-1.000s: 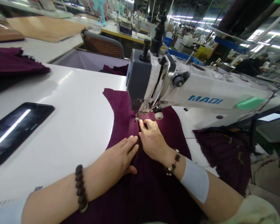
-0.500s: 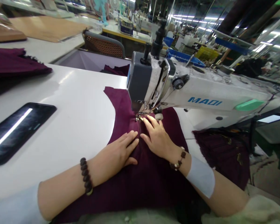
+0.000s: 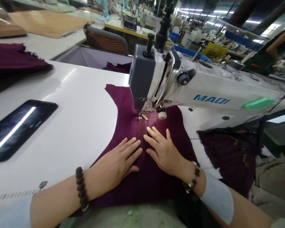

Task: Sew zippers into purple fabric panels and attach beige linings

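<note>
A maroon fabric piece with a zipper down its middle lies on the white table under the needle of a white sewing machine. My left hand lies flat on the fabric just left of the zipper, fingers stretched out. On the other side of the zipper my right hand rests flat too, fingers spread toward the presser foot. A gold zipper pull shows right below the foot. Each wrist wears a bead bracelet.
A black phone lies on the table at the left. More maroon fabric is piled at the far left and hangs at the right. A chair and other workstations stand behind.
My right hand has drawn back from the presser foot and flattened on the fabric. The left hand stays flat beside the zipper, and the zipper pull is now uncovered.
</note>
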`<state>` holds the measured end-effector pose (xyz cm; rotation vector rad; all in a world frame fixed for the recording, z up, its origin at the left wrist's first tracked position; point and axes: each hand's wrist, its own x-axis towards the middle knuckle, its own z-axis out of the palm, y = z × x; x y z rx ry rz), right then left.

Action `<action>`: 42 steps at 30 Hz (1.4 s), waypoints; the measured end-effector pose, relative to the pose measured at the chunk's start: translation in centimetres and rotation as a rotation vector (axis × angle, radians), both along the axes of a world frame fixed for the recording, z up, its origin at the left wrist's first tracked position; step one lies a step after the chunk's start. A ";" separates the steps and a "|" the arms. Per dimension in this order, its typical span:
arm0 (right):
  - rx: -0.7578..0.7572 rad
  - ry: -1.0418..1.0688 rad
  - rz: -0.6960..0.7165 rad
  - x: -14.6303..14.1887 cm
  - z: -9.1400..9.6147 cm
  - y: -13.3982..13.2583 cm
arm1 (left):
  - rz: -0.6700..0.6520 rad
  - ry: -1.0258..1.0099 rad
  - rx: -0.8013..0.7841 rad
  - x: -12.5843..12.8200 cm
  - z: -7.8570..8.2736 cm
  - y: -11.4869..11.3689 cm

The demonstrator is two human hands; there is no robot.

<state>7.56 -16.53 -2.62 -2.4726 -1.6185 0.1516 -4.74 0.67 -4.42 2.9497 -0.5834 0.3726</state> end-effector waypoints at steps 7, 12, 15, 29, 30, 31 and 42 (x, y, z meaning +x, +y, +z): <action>0.003 0.009 0.015 1.2 0.0 0.7 | 0.005 0.011 0.019 1.1 0.0 0.8; 0.009 0.009 0.042 2.7 0.0 1.4 | 0.007 0.008 0.021 2.3 0.0 1.5; 0.006 0.015 0.050 3.4 0.1 1.9 | -0.003 0.013 0.004 3.0 0.0 2.0; 0.054 0.060 0.045 5.8 -0.1 3.6 | -0.041 0.017 -0.031 5.4 0.2 3.8; 0.057 0.056 0.044 6.0 -0.2 3.8 | -0.043 0.021 -0.033 5.6 0.3 4.0; 0.059 0.051 0.045 6.3 -0.2 3.9 | -0.044 0.025 -0.037 5.9 0.3 4.1; -0.013 -0.050 0.063 8.6 -0.7 5.2 | -0.050 0.058 -0.058 7.9 0.6 5.5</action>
